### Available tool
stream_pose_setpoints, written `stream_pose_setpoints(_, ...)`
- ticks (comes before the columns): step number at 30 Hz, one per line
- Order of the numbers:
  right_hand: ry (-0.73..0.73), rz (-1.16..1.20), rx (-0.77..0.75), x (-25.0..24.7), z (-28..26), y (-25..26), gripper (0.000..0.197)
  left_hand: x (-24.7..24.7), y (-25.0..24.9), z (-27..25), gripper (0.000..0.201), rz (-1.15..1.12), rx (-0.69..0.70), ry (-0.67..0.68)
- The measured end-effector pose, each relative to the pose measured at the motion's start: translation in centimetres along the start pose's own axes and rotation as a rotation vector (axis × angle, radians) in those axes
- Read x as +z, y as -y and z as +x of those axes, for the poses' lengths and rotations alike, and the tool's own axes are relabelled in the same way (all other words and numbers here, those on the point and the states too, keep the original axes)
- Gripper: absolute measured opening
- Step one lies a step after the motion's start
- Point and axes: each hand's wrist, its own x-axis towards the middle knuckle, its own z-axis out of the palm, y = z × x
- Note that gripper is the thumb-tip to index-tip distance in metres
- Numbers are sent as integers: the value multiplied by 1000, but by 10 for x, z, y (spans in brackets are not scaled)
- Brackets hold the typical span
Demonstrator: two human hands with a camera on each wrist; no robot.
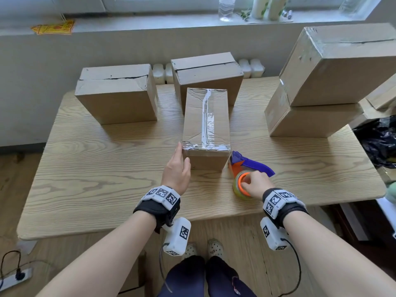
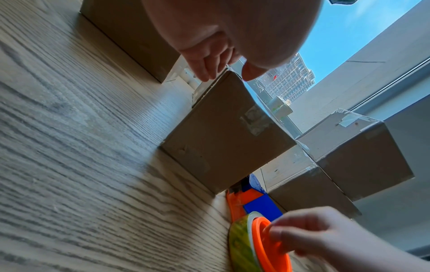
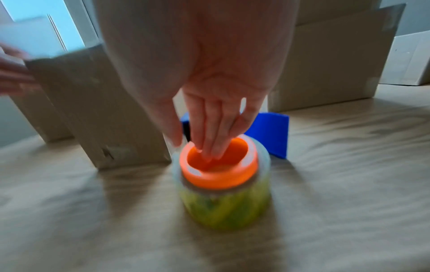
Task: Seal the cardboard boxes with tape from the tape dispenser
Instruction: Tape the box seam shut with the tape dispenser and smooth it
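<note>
Head view: shows a taped box point(image 1: 206, 125) standing on the desk point(image 1: 107, 163), more cardboard boxes point(image 1: 116, 93) behind it. Finds the left grip point(image 1: 176, 170) spread, straight fingers against the taped box's near left corner. Places the tape dispenser point(image 1: 246, 170) on its side, just right of the taped box's near right corner.

Left wrist: catches fingertips and thumb at the taped box's top edge (thumb barely touching).

Right wrist (blurred): has the right grip point(image 3: 209, 110) pinching the dispenser's roll, fingers inside the orange hub, thumb outside.

On table point(image 1: 107, 168), tape dispenser point(image 1: 238, 168) right of taped box point(image 1: 206, 125)
</note>
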Motion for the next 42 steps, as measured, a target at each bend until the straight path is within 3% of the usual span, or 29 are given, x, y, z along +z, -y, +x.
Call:
stream_pose_setpoints(3,-189,375,-11,-14,-1,13,33,-2,0,1,51,-28,-30,-24)
stream_pose_setpoints(7,-128,1018,-138,-31,-9,42,60,-4,-8,1,48,-37,-70,-40)
stream_pose_setpoints(10,-59,1082,-198,-36,-18,55,68,-5,-9,3,46,-27,-79,-58)
stream_pose_setpoints(13,-110,1148,-153,-35,-16,55,41,-9,-5,12,39,-70,-71,-122)
stream_pose_setpoints(14,-136,1143,-138,-33,-13,54,31,-11,-5,16,40,-65,-64,-125)
stream_pose_setpoints(18,-262,951,-142,-31,-5,57,27,-17,-1,30,50,46,-28,-107)
stream_pose_setpoints(21,-341,842,-158,-31,-1,60,34,-20,2,35,44,88,-4,-120)
stream_pose_setpoints(25,-401,807,-159,-28,3,58,29,-20,3,40,35,79,11,-146)
stream_pose_setpoints(29,-386,794,-158,-30,4,56,32,-19,4,41,31,72,15,-147)
stream_pose_setpoints(32,-247,747,-217,-43,3,50,30,-27,3,39,28,58,55,-99)
stream_pose_setpoints(34,-190,688,-294,-49,3,44,39,-33,4,37,25,88,105,-46)
stream_pose_setpoints(37,-243,572,-382,-56,4,38,55,-41,7,35,45,123,190,30)
stream_pose_setpoints(42,-280,469,-446,-62,5,44,30,-44,8,45,33,167,225,98)
